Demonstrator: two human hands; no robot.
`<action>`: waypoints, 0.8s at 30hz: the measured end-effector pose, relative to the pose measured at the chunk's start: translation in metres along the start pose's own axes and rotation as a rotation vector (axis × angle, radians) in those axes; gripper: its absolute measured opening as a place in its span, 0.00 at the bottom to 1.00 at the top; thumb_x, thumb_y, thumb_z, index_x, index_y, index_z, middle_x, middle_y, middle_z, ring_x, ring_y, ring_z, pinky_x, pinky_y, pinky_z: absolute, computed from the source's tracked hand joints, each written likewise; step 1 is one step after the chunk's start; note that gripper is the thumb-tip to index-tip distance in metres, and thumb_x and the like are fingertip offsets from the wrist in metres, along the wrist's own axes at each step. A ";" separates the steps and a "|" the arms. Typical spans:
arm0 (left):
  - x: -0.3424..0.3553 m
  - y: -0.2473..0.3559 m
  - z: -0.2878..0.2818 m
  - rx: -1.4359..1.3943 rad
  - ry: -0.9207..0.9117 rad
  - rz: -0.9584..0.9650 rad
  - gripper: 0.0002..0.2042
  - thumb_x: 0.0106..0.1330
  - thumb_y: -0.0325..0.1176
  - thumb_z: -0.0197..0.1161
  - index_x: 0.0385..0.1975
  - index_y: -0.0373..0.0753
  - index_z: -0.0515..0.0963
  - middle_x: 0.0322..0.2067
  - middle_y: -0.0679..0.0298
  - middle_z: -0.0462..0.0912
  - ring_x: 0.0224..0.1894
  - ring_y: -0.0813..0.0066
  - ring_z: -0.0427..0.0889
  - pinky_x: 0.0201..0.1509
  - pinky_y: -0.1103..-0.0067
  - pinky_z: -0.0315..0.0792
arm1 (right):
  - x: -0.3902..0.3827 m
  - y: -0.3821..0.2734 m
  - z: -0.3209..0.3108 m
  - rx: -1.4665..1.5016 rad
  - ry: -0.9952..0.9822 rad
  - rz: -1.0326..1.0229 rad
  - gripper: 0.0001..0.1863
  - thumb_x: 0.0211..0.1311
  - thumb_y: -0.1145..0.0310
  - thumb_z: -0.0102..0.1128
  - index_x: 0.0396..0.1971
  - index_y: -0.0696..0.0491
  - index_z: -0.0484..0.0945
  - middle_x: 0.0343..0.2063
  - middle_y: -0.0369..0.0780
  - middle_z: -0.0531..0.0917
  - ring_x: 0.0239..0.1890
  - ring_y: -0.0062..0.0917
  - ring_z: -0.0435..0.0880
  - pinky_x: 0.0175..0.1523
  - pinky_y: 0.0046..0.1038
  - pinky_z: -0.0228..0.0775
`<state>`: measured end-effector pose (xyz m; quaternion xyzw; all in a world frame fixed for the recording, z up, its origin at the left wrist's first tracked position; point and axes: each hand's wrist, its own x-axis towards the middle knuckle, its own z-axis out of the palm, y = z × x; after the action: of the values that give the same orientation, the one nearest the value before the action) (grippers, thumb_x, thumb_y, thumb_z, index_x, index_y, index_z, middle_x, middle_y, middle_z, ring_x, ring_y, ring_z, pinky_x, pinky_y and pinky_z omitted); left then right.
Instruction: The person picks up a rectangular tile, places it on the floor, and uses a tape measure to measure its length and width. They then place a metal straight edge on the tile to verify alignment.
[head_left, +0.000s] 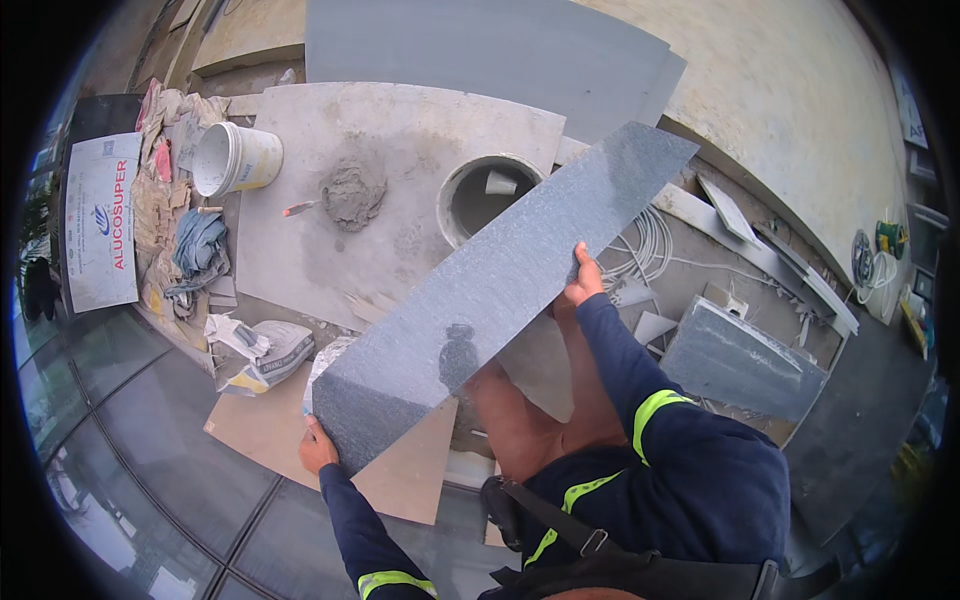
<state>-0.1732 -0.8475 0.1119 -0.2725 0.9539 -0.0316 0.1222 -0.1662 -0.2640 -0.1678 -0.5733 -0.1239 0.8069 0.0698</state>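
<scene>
Grey slab point(500, 290), long and narrow, was up in front of the person, slanting from lower left to upper right across the legs point(515, 435). Left hand point(318, 447) was clamped on its short left end; right hand point(584, 276) gripped the near long edge, past the middle toward the far end. Hands wide apart, both on the slab; fingers underneath hidden. Far end had no hand on it, so the right hand probably took much of the load; a wide, even grip was the sound choice, with the wrists firm against twisting.

Slab overlapped the rim of the round tub point(490, 200) in view; could not tell if they touched. Best judged: keep that end clear of the tub, and clear of the cable coil point(640, 245) just beyond the right hand, since a knock could chip an edge. Dark patch point(459, 355) on the face looked wet, so fingers were better off it.

Mortar heap point(353, 195) sat on the pale board point(290, 240), trowel point(298, 209) at its left side. Slow, level turns seemed right; thumbs on top, fingers away from pinch points.
</scene>
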 end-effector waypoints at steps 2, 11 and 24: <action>0.025 -0.001 0.010 0.000 0.004 0.011 0.41 0.75 0.69 0.42 0.42 0.32 0.88 0.35 0.40 0.87 0.41 0.38 0.86 0.46 0.55 0.75 | 0.001 0.012 0.030 -0.023 0.001 -0.003 0.21 0.76 0.54 0.61 0.59 0.52 0.78 0.58 0.40 0.83 0.61 0.36 0.80 0.72 0.46 0.66; 0.159 -0.022 0.081 -0.012 0.013 0.022 0.40 0.75 0.70 0.42 0.42 0.35 0.89 0.34 0.46 0.89 0.38 0.44 0.88 0.43 0.58 0.76 | 0.076 0.076 0.059 -0.050 -0.057 -0.021 0.28 0.76 0.50 0.61 0.66 0.51 0.73 0.67 0.37 0.76 0.68 0.32 0.74 0.77 0.42 0.59; 0.307 0.016 0.162 -0.156 -0.272 0.164 0.39 0.77 0.68 0.40 0.52 0.36 0.86 0.47 0.45 0.88 0.53 0.44 0.84 0.58 0.61 0.73 | 0.093 0.093 0.067 -0.528 0.356 0.082 0.36 0.69 0.41 0.65 0.65 0.53 0.72 0.59 0.45 0.81 0.54 0.36 0.82 0.61 0.41 0.76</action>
<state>-0.3932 -0.9949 -0.1134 -0.2044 0.9471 0.0896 0.2306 -0.2577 -0.3377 -0.2568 -0.7083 -0.2917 0.6360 -0.0935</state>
